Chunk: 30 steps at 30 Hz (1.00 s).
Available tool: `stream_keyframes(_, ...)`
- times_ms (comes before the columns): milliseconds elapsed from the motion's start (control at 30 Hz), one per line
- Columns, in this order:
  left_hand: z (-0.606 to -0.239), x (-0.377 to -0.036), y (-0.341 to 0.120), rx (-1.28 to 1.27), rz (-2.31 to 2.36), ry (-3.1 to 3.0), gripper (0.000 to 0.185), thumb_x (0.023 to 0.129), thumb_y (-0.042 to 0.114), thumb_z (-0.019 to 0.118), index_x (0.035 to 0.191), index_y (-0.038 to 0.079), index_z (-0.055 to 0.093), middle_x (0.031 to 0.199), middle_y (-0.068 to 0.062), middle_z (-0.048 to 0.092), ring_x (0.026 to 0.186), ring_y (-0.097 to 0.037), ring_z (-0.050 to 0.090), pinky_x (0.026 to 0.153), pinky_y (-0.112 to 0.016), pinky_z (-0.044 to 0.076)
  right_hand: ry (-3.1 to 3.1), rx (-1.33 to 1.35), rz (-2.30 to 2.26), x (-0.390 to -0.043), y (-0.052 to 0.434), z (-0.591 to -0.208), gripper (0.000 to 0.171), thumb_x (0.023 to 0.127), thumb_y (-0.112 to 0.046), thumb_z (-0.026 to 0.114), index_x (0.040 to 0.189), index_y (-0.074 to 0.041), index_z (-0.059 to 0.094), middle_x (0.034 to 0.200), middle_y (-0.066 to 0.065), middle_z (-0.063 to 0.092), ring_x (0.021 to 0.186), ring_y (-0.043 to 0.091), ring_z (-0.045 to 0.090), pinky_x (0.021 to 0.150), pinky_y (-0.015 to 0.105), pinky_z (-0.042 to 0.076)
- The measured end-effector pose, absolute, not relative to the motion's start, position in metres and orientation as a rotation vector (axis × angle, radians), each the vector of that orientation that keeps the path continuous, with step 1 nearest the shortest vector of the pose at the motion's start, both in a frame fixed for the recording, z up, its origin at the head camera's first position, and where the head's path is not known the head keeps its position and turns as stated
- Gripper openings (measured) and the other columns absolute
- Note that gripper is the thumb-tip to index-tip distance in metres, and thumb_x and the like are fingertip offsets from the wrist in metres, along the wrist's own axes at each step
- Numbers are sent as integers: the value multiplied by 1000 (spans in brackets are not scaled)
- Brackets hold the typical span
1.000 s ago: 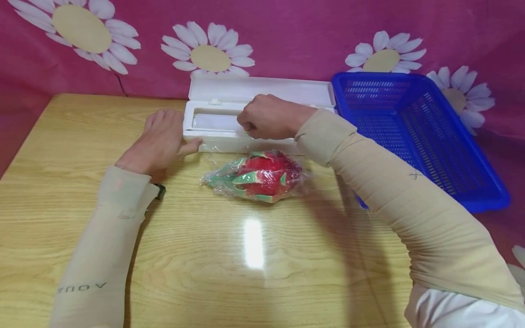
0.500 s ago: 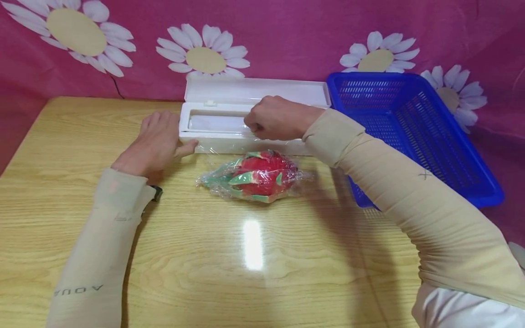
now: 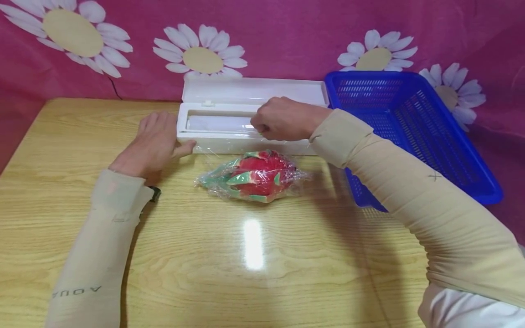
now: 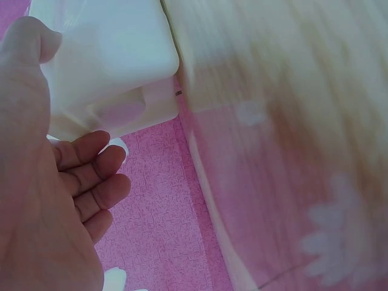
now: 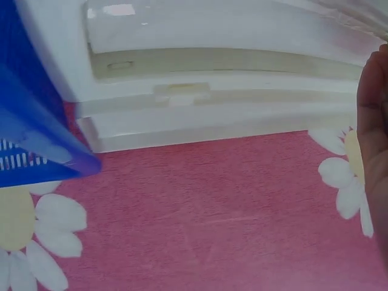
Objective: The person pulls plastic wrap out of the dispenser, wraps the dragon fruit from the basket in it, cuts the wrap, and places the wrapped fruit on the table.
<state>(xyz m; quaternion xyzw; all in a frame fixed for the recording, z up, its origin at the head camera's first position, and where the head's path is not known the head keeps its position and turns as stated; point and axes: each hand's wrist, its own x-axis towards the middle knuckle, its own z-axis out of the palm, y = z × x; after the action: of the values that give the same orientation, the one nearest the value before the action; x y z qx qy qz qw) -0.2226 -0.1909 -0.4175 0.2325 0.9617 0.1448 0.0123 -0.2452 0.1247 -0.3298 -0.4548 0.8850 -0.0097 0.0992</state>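
Observation:
A long white cling film dispenser (image 3: 234,145) lies at the back of the table with its lid raised and a roll (image 3: 217,123) inside. At its left end my left hand (image 3: 151,143) holds the corner, thumb on the front face; the left wrist view shows curled fingers (image 4: 103,191) by the end. My right hand (image 3: 287,119), bunched over the dispenser's middle, pinches clear cling film (image 5: 357,15); its fingertips are mostly hidden. In front of the dispenser sits a red and green dragon fruit (image 3: 264,177) wrapped in film, touched by neither hand.
A blue plastic basket (image 3: 365,196) stands right of the dispenser, close to its end and partly behind my right forearm. Behind the wooden table (image 3: 184,255) hangs a pink cloth (image 3: 287,41) with daisies.
My right hand has slid a little to the right along the dispenser. My left hand keeps its place at the left end. The camera view has shifted slightly.

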Motion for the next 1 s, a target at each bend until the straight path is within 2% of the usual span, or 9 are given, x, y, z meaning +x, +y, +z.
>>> stream_keyframes(167,-416,-222,-190,712,461,2982,51,102,45,54,119,-2,42,106,-19,45,99,-35,35,87,-45,27,2626,-1297,-5,-243,142,-328,25,87,6,50,70,-12,53,69,1,51,69,19,48,67,32,39)
stream_keyframes(333,-419,-222,-190,755,463,3018,43,101,42,54,112,1,45,98,-18,47,93,-33,38,81,-42,26,2635,-1288,-20,-242,154,-328,22,88,5,53,73,-11,56,72,3,57,72,20,54,68,34,43)
stream_keyframes(567,-417,-221,-189,709,463,2969,50,102,43,53,122,-1,41,112,-22,47,106,-39,37,93,-52,30,2644,-1302,-29,-240,166,-329,22,86,5,54,72,-11,56,71,5,59,70,21,55,67,34,43)
stream_keyframes(800,-417,-223,-189,690,463,2961,52,102,44,53,124,-2,40,111,-22,45,106,-39,35,94,-53,29,2660,-1306,-48,-239,182,-331,23,86,5,56,71,-12,54,70,3,54,67,19,50,64,32,38)
stream_keyframes(1000,-417,-223,-189,700,467,2968,51,102,43,53,123,-1,41,112,-22,46,106,-39,36,94,-53,30,2677,-1336,-73,-237,192,-332,21,85,6,57,72,-11,55,70,3,54,66,19,50,63,31,39)
